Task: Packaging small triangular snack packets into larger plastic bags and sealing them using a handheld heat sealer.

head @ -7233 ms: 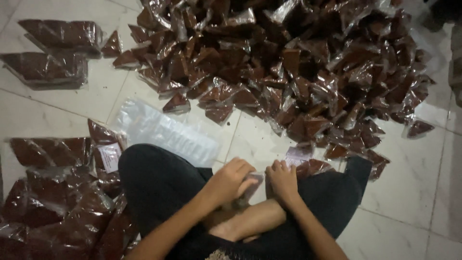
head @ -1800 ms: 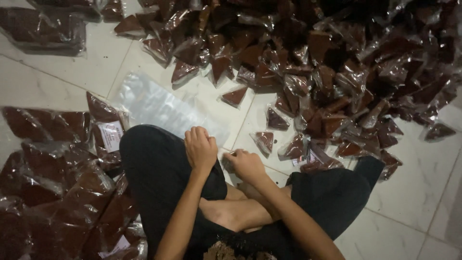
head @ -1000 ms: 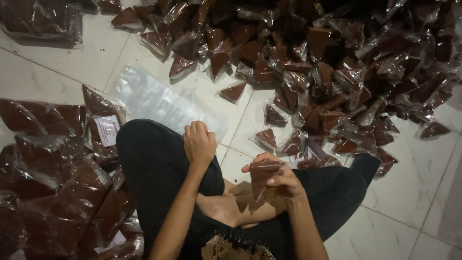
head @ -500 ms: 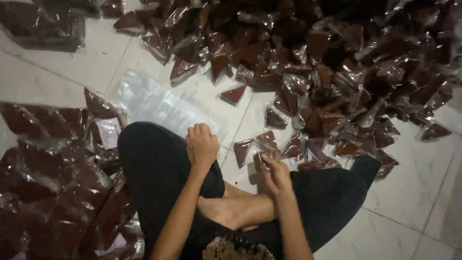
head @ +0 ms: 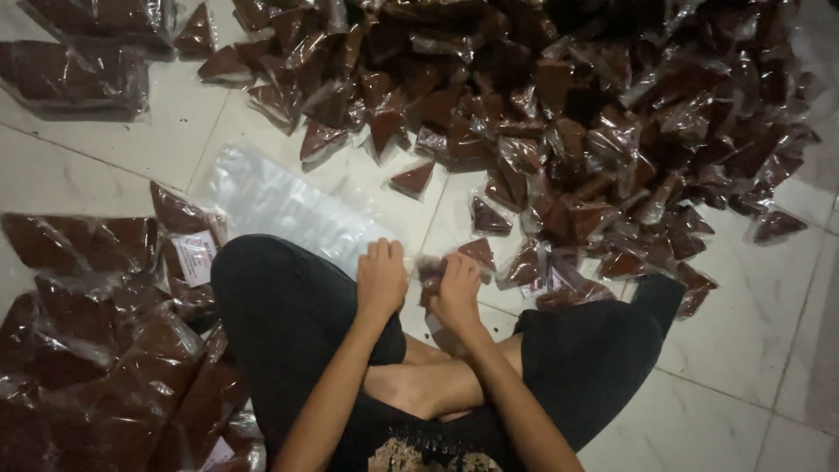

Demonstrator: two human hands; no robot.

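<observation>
right hand (head: 456, 281) pinches small brown packet (head: 430, 271) just past the knees | left hand (head: 382, 278) curled, holds nothing I can see, just left of it | clear bag (head: 280, 205) farther left on floor (head: 743, 288)

A home packing spot: a white tiled floor (head: 105, 166) heaped with brown-filled plastic packets (head: 559, 96), larger filled bags (head: 96, 350) beside them.

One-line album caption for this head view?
Seated cross-legged, left hand and right hand gather small brown packets beside a heap.

Brown packets (head: 559, 105), white tiled floor (head: 725, 411)
</observation>
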